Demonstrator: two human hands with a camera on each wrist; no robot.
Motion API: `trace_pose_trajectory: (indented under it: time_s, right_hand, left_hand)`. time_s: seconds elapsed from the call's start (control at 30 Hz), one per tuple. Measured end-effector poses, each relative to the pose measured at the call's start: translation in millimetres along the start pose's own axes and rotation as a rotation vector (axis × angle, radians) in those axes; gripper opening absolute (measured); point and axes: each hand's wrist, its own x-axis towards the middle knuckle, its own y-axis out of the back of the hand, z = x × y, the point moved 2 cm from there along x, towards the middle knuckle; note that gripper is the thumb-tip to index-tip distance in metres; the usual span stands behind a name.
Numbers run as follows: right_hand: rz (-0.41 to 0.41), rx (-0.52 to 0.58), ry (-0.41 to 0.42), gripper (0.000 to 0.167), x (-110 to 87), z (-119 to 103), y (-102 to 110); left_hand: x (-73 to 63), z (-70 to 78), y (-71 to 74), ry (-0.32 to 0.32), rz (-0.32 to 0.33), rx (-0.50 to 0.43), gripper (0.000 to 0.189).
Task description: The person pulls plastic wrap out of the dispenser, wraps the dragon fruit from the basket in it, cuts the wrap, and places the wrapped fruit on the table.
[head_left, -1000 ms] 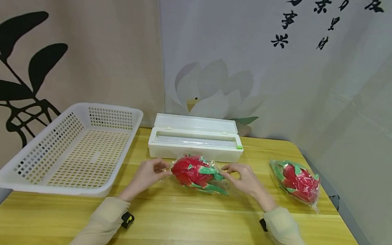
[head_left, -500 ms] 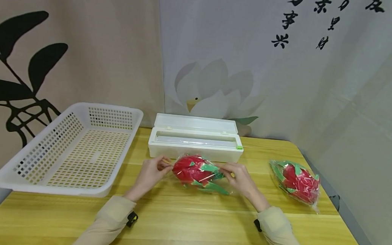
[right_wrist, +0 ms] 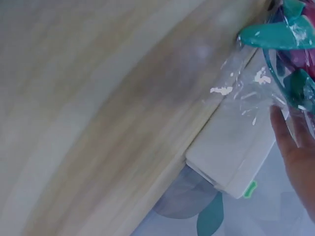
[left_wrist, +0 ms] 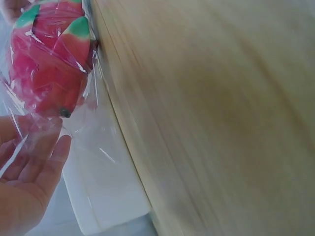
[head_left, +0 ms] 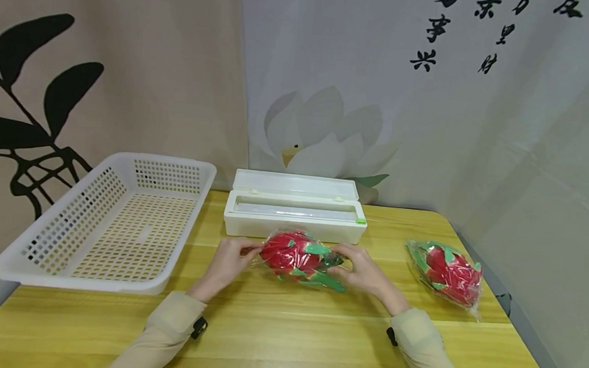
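Observation:
A red dragon fruit (head_left: 289,255) with green scales lies in clear plastic wrap (right_wrist: 246,96) in front of the white box. My left hand (head_left: 227,263) pinches the film at the fruit's left end. In the left wrist view its fingers (left_wrist: 43,169) show through the film, just below the fruit's dark tip. At the green-scaled end, my right hand (head_left: 365,274) holds the loose film between thumb and fingers. The right wrist view shows two of its fingers (right_wrist: 281,129) against the wrap, the thumb hidden.
Behind the fruit stands a white cling film dispenser (head_left: 293,228), lid raised, with a roll inside. A white perforated basket (head_left: 77,284) sits at the left. Another wrapped dragon fruit (head_left: 449,274) lies near the right edge of the wooden table (head_left: 288,343).
The left hand has closed in slightly from the left. The right hand has shifted its fingers on the film at the green end, drawing the wrap in. The fruit has hardly moved.

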Motion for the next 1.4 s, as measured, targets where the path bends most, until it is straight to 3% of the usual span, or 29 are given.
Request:
trace_pose_trajectory:
  time_s: [0.2,0.33,0.53,0.73,0.87,0.97,1.13,1.23,1.4]
  right_hand:
    - [0.072,0.014,0.095,0.031,1.1,7,-3]
    - [0.121,0.038,0.093,0.026,2.0,8,-5]
    - [0.116,0.109,0.012,0.022,2.2,7,-5]
    - [0.124,0.186,0.05,0.008,4.5,1,-1]
    - [0.107,0.215,0.007,0.003,8.3,-1,3]
    - [0.103,0.186,-0.025,0.003,9.8,4,3]
    - [0.093,0.088,0.012,0.009,9.8,8,6]
    - [0.046,0.035,0.009,0.013,8.5,11,10]
    - [-0.09,0.071,-0.055,0.024,1.8,16,18]
  left_hand:
    - [-1.8,-2.3,2.4,-0.008,-0.077,-0.034,0.024]
    - [-3.0,-4.3,4.9,-0.003,-0.106,-0.047,0.033]
    - [-0.6,-2.5,3.7,-0.035,-0.02,-0.008,0.017]
    - [0.9,0.9,1.7,-0.092,0.076,-0.028,0.014]
    - [1.8,2.7,0.8,-0.121,0.1,-0.026,0.014]
    - [1.3,2.5,0.0,-0.127,0.076,0.0,0.012]
    - [0.2,1.8,-2.2,-0.099,0.011,0.021,0.015]
    - [-0.9,1.9,-3.0,-0.081,-0.038,0.033,0.017]
    - [-3.5,3.4,-3.2,-0.09,-0.13,0.059,0.038]
